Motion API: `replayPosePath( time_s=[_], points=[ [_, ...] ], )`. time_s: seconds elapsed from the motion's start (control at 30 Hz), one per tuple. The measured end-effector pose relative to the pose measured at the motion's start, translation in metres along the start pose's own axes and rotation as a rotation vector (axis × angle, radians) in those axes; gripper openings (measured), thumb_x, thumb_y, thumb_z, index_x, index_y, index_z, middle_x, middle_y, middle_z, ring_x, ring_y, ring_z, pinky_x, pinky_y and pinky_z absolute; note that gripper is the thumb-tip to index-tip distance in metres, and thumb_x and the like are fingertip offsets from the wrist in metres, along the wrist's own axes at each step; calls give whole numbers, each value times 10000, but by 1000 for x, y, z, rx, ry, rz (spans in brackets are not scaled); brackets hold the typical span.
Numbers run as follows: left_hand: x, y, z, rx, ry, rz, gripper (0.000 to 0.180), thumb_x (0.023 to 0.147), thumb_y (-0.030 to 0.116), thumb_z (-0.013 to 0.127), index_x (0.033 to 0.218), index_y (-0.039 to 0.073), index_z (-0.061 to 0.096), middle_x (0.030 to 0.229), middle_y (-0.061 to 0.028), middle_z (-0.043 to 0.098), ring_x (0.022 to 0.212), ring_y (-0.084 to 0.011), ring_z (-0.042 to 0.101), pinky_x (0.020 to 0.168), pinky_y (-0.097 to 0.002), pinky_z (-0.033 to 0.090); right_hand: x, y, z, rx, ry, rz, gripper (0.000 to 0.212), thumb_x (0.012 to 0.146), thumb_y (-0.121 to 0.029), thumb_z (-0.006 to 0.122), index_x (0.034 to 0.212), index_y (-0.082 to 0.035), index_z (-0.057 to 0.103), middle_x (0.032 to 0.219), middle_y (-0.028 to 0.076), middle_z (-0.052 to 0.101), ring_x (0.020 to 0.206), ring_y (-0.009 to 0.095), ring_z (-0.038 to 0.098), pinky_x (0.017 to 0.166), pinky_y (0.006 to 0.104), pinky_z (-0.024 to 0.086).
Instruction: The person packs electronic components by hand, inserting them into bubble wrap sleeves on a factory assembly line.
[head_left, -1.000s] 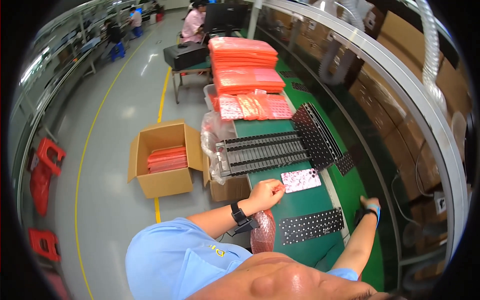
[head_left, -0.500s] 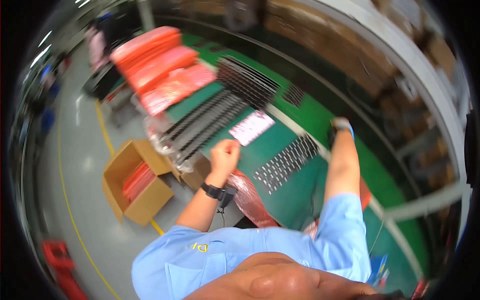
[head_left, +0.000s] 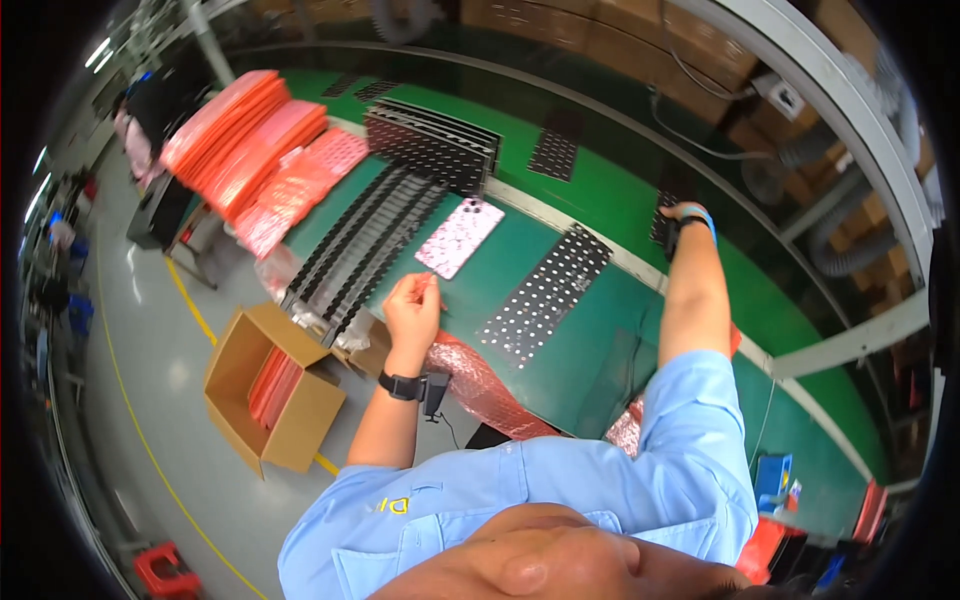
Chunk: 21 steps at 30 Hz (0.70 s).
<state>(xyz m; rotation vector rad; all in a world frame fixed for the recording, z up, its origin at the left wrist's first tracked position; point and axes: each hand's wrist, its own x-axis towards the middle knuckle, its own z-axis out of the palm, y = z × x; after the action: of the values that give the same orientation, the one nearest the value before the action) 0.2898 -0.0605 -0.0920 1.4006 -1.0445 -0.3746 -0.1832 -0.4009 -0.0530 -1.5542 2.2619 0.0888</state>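
**Worker's hands apart over a green bench, one near a patterned pink sheet, one reaching far**

A person in a light blue shirt is seen from above, leaning over a long green workbench (head_left: 600, 200). The left hand (head_left: 413, 308) is raised just above the near part of the bench, its fingers curled loosely with the fingertips pinched together; whether something small sits between them cannot be told. A black wristwatch (head_left: 400, 386) circles that wrist.

Just beyond the left hand, close but not touching it, lies a pink patterned sheet (head_left: 459, 237), flat on the bench. To the right of the hand, and near it, lies a black perforated panel (head_left: 545, 296). To its left, long black trays (head_left: 365, 245) lie side by side. A roll of pink bubble wrap (head_left: 480, 385) hangs over the bench edge just below the wrist.

The right hand (head_left: 680, 215) is stretched far out across the bench, well apart from the left, resting on a small dark panel (head_left: 664, 218); a blue band circles its wrist. Its grip is too small to make out.

Farther off past the left hand lie stacks of orange-pink bags (head_left: 245, 140). An open cardboard box (head_left: 272, 385) stands on the floor below.
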Motion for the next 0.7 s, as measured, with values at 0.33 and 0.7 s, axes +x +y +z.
replayPosePath(
  time_s=[0.33,0.7],
  points=[
    [-3,8,-3,43,40,-5,112,851,106,676,847,-6,670,746,-123,644,613,-208,651,551,-318,492,-226,-198,-50,323,606,-1069,356,854,-267,664,1148,-65,661,1039,196,683,973,355,659,841,400,519],
    [0,7,5,94,28,114,109,882,68,661,865,-39,655,739,-86,622,572,-116,606,515,-261,465,-264,-349,71,-29,555,-1167,183,875,-206,608,1005,-92,667,842,189,689,841,366,668,732,475,520]
  ],
)
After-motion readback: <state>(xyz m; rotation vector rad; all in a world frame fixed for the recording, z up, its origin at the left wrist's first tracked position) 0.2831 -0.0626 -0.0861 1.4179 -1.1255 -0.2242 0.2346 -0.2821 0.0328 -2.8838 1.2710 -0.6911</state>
